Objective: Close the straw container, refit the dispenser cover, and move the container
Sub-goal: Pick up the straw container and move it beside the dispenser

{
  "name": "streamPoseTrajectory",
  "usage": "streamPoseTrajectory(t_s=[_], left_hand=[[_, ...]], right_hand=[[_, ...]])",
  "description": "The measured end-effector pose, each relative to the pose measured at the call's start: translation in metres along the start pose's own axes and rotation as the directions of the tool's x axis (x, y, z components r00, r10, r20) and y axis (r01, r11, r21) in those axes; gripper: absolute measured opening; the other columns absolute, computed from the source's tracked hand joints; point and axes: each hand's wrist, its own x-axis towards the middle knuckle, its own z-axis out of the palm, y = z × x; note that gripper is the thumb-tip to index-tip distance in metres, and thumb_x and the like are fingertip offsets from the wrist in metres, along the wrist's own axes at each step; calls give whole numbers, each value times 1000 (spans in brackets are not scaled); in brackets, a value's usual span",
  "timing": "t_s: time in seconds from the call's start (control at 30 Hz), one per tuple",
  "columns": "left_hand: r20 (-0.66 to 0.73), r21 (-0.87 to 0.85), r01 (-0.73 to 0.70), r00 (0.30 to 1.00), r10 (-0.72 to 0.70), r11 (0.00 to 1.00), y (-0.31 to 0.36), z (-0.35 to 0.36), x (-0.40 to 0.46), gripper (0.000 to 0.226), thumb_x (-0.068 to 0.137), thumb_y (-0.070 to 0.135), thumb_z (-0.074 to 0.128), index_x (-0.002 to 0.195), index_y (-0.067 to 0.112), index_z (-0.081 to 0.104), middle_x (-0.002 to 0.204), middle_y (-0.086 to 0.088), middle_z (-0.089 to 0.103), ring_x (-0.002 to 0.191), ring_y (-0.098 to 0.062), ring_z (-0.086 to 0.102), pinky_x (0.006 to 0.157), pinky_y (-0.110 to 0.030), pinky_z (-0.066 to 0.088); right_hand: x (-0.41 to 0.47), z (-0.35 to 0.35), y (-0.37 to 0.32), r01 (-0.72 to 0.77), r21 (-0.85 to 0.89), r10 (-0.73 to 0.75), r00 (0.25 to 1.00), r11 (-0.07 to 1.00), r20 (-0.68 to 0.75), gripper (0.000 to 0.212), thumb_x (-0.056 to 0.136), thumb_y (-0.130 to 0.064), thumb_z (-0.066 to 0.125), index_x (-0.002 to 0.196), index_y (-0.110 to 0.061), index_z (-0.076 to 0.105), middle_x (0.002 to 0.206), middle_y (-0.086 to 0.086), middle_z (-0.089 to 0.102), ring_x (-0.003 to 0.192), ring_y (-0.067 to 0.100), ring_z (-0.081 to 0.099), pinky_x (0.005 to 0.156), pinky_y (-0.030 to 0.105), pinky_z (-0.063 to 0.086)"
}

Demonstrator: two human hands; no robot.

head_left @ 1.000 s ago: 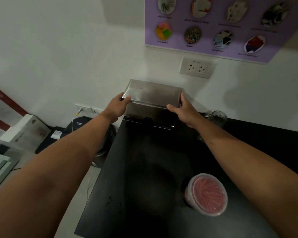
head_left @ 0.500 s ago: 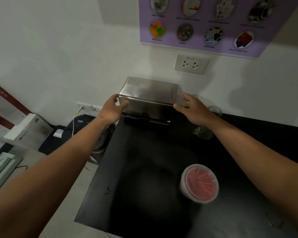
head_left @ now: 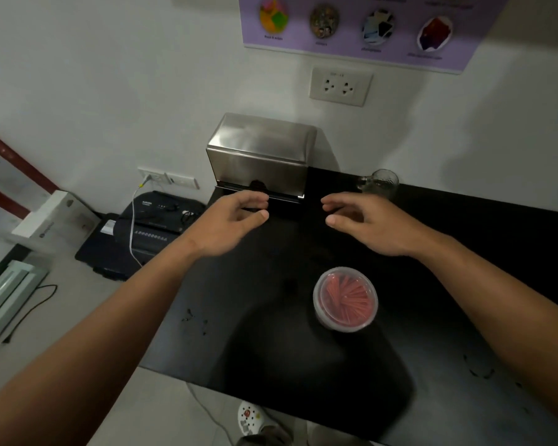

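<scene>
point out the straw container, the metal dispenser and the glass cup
straw container [head_left: 345, 299]: head view, middle of its clear lid
metal dispenser [head_left: 260, 154]: head view, top of its steel cover
glass cup [head_left: 382, 185]: head view, its side wall

Both hands empty (dispenser [head_left: 261, 156] covered, container [head_left: 345, 299] lidded).

An office corner: paper shredder [head_left: 155, 226], laminator [head_left: 10, 294], wall sockets [head_left: 340, 86].

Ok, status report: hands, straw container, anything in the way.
Left hand and right hand open, empty, off the steel dispenser. Straw container lidded, on black counter. Path to it clear.
</scene>
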Motion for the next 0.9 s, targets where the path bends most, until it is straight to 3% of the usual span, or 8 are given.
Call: streamPoseTrajectory(t_s=[0.17, 0.27, 0.43, 0.53, 0.6, 0.73, 0.83, 0.9], left_hand=[[42, -62, 2, 999, 0, 998, 0, 45, -24, 49, 87, 55, 67, 134, 40, 59, 132, 17, 68, 113, 4, 70, 94, -14, 54], [66, -115, 54, 997, -47, 992, -9, 75, -36, 49, 85, 61, 63, 133, 48, 56, 135, 14, 66, 118, 1, 69, 98, -19, 55], [159, -96, 116, 982, -99, 989, -24, 116, -51, 75, 86, 63, 62, 154, 37, 46, 148, 10, 59, 119, -1, 68, 108, -35, 55], [239, -68, 112, 967, -93, 991, -28, 133, -57, 86, 86, 64, 67, 161, 37, 35, 160, 8, 49, 130, -7, 62, 111, -38, 53], [281, -49, 67, 958, -50, 997, -30, 140, -58, 85, 89, 61, 71, 162, 40, 32, 159, 14, 49, 133, -8, 59, 111, -40, 53], [278, -83, -22, 960, 44, 996, -28, 141, -54, 68, 98, 42, 71, 156, 49, 36, 147, 18, 59, 132, -11, 62, 107, -47, 55], [234, -153, -40, 969, 76, 987, -28, 136, -45, 62, 103, 23, 68, 156, 38, 41, 146, 7, 62, 131, -21, 64, 109, -55, 53], [200, -173, -52, 976, 87, 984, -27, 132, -37, 60, 104, 16, 65, 157, 32, 42, 146, 4, 62, 131, -22, 64, 111, -53, 52]], right_hand=[[-28, 13, 14, 25, -102, -19, 998, 994, 61, 55, 96, -54, 61, 148, -39, 50, 142, -21, 58, 118, -12, 54, 95, 18, 45], [-47, 24, 28, 44, -173, -30, 996, 984, 83, 64, 92, -64, 62, 150, -41, 48, 150, -19, 52, 124, -13, 47, 96, 13, 37], [-73, 45, 52, -47, -218, 99, 967, 975, 234, 102, 78, -73, 72, 161, -43, 23, 171, -20, 8, 144, -8, 6, 113, 24, 19], [-85, 54, 63, -87, -182, 143, 935, 980, 325, 124, 71, -71, 79, 164, -42, 3, 170, -26, -11, 153, -2, -2, 123, 29, 17], [-88, 60, 68, -92, -147, 138, 930, 985, 342, 128, 71, -66, 82, 163, -44, -4, 169, -27, -16, 157, 3, 0, 126, 34, 20], [-78, 68, 75, -84, -119, 116, 947, 989, 298, 126, 72, -63, 82, 163, -45, -3, 167, -32, -17, 155, 2, 4, 119, 26, 21], [-63, 70, 76, -67, -130, 94, 973, 989, 210, 119, 72, -67, 79, 163, -45, 6, 168, -31, -12, 155, 4, 7, 120, 30, 22], [-52, 70, 76, -49, -193, 76, 988, 980, 137, 112, 73, -71, 75, 163, -43, 14, 170, -24, -7, 156, 9, 10, 120, 33, 23]])
